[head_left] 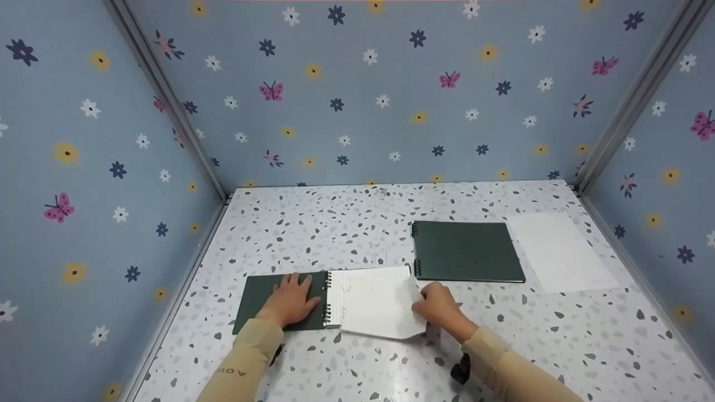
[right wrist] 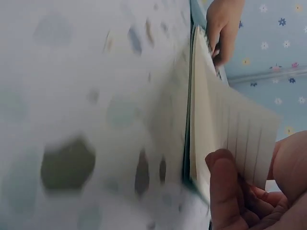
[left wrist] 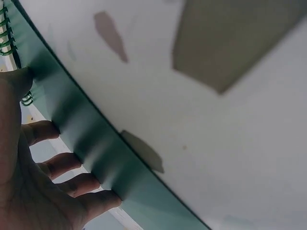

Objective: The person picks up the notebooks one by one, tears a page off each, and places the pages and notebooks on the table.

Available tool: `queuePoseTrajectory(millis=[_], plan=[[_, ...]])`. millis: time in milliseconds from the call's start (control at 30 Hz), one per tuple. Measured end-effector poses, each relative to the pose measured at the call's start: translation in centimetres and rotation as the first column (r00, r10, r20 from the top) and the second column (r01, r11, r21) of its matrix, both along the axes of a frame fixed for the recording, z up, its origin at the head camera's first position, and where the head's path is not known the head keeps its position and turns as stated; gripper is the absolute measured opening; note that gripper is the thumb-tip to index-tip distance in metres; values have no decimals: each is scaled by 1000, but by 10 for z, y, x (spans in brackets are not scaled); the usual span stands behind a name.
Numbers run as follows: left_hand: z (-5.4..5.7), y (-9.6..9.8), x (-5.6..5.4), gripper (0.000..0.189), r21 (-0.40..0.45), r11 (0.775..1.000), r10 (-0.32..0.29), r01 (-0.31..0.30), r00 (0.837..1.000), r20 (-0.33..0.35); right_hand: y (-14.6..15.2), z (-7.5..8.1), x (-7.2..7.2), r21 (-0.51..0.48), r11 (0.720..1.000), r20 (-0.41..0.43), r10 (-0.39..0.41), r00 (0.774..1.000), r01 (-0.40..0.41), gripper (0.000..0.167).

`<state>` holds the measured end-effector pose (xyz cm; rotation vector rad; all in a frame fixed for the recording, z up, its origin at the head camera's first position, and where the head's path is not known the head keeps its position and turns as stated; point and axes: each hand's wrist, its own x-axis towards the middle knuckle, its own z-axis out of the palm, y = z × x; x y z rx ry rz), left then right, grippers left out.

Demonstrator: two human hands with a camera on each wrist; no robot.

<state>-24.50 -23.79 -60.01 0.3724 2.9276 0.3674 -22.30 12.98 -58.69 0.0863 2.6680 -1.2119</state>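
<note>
A spiral notebook lies open on the speckled table, its dark green cover (head_left: pixel 258 293) folded out to the left and its lined white pages (head_left: pixel 371 304) to the right. My left hand (head_left: pixel 289 301) rests on that cover with its fingers spread; the left wrist view shows the fingertips (left wrist: pixel 112 198) against the green surface. At the right edge of the pages, my right hand (head_left: pixel 441 307) pinches a page between thumb and fingers. This lined page (right wrist: pixel 247 139) curls up from the stack in the right wrist view.
Behind and to the right lies a second green spiral notebook (head_left: pixel 468 251), closed. A loose white sheet (head_left: pixel 564 251) is flat beside it. Flower-patterned panels (head_left: pixel 380 84) stand around the speckled table (head_left: pixel 313 229) at the back and both sides.
</note>
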Motion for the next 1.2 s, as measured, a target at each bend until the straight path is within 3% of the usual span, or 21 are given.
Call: queuePoseTrajectory(millis=[200,433,600,733,967,1200], plan=[[0,4,-3,65,-10,1000,7,-7,1000,4,34,2,-8,-101,989,3,-109,994,109,10],[5,3,-2,65,-10,1000,4,-4,1000,-3,41,11,-27,-254,959,7,-128,992,125,32],[6,4,0,65,-7,1000,-2,2,1000,-1,38,25,-47,-303,937,66,-159,985,172,32],[6,5,1,65,-6,1000,0,0,1000,3,32,34,-71,-322,925,79,-188,979,203,41],[1,5,0,65,-3,1000,9,-9,1000,16,6,40,-108,-271,951,9,-151,989,147,52],[2,2,1,65,10,1000,12,-12,1000,19,-26,26,-122,-182,982,-119,-76,990,53,49]])
